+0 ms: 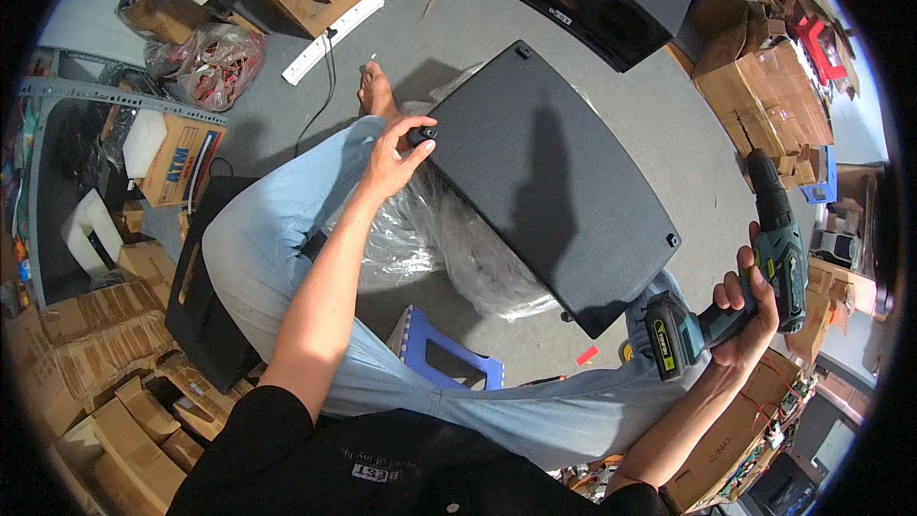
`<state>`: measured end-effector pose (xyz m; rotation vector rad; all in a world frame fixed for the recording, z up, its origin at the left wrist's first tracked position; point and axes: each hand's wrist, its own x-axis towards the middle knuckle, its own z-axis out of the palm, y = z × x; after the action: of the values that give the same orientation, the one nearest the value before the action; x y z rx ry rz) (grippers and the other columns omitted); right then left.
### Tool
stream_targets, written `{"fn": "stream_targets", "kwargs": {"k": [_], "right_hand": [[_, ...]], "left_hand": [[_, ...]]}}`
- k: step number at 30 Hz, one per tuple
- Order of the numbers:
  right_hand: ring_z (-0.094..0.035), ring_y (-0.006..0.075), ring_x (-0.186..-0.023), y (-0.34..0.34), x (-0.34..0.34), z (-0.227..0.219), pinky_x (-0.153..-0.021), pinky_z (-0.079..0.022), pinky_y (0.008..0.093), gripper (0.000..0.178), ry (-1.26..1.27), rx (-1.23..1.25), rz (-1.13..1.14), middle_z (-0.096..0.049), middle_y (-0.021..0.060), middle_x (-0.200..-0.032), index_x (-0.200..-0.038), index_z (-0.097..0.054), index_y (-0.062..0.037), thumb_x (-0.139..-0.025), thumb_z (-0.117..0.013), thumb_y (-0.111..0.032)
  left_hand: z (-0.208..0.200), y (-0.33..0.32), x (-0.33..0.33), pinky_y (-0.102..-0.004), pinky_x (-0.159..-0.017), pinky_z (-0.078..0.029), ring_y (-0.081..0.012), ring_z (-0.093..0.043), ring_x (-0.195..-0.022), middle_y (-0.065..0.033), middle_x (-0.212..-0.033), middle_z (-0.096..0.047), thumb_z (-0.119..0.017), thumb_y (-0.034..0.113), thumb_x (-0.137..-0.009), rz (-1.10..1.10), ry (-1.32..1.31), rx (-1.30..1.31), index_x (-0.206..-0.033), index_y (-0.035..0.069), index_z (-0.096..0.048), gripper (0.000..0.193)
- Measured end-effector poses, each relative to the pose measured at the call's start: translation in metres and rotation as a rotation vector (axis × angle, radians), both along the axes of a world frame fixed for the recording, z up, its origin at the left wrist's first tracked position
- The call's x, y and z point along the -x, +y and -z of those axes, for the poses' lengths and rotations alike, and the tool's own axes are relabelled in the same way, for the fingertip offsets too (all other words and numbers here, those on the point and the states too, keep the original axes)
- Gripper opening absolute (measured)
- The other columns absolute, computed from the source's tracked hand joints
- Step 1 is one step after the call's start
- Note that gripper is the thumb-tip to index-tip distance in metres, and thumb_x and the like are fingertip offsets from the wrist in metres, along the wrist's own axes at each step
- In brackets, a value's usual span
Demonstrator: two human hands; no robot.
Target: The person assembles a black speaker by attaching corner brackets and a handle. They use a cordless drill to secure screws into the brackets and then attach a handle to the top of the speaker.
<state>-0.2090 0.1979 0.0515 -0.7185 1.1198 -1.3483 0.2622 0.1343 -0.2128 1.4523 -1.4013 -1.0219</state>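
Observation:
Across my lap and above the floor lies a black textured cabinet (544,162) with one bowed side. Small black feet (672,240) show at several of its corners. At its left corner, my left hand (394,158) pinches a small round black foot (421,136) between thumb and fingers. Out to the right, away from the cabinet, my right hand (750,315) grips the handle of a green and black cordless drill (781,258). The drill's bit points up and away from me, touching nothing.
Clear plastic wrapping (478,258) lies under the cabinet. A blue step stool (430,358) stands between my legs. Ahead are a black speaker (592,0) and a white power strip (332,38). Cardboard boxes (759,96) crowd the right, and a metal shelf (124,96) the left.

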Motion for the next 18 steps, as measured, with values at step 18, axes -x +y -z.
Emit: {"fn": "stream_targets", "kwargs": {"k": [18], "right_hand": [[-0.052,0.0067,-0.059,0.007,0.012,0.001,-0.052,-0.048,0.0229,0.072,0.019,0.025,0.078,-0.060,0.0110,-0.109,-0.157,-0.029,0.0048,-0.095,-0.063,-0.006]], "left_hand": [[-0.018,-0.015,-0.020,-0.0398,-0.107,-0.048,-0.0227,-0.062,-0.124,-0.0089,-0.127,-0.066,-0.082,0.017,-0.089,0.170,-0.012,-0.179,-0.130,0.010,-0.059,0.047]]}}
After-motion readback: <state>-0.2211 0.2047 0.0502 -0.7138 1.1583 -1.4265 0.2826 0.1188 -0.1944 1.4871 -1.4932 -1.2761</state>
